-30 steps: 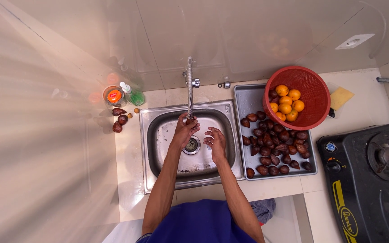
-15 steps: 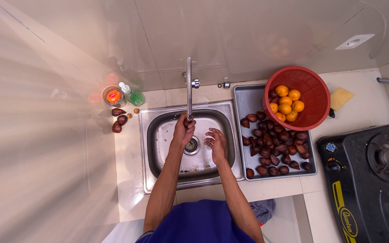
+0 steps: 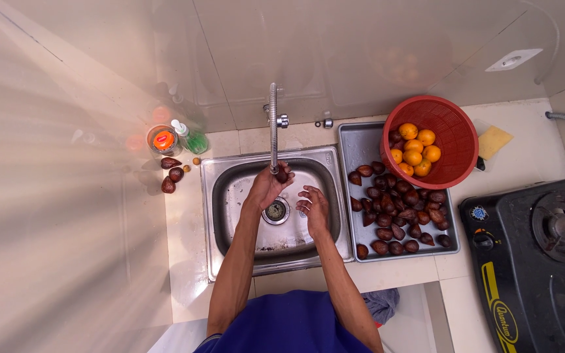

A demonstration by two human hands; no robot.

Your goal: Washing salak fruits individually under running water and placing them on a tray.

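Unchanged since earlier: left hand (image 3: 268,186) pinches dark brown scaly oval fruit (image 3: 282,175) under chrome tap (image 3: 273,127); right hand (image 3: 314,204) spread above stainless-steel sink (image 3: 230,196); fruit's axis indiscernible.

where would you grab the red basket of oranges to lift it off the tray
Probably by the rim of the red basket, a hand on each of two opposite sides, coming from above. It stands upright with its mouth open, partly on the metal tray, and the oranges lie well below the rim, so the edge is free. The brown fruits crowd the near side, so the far and right edges look easier.
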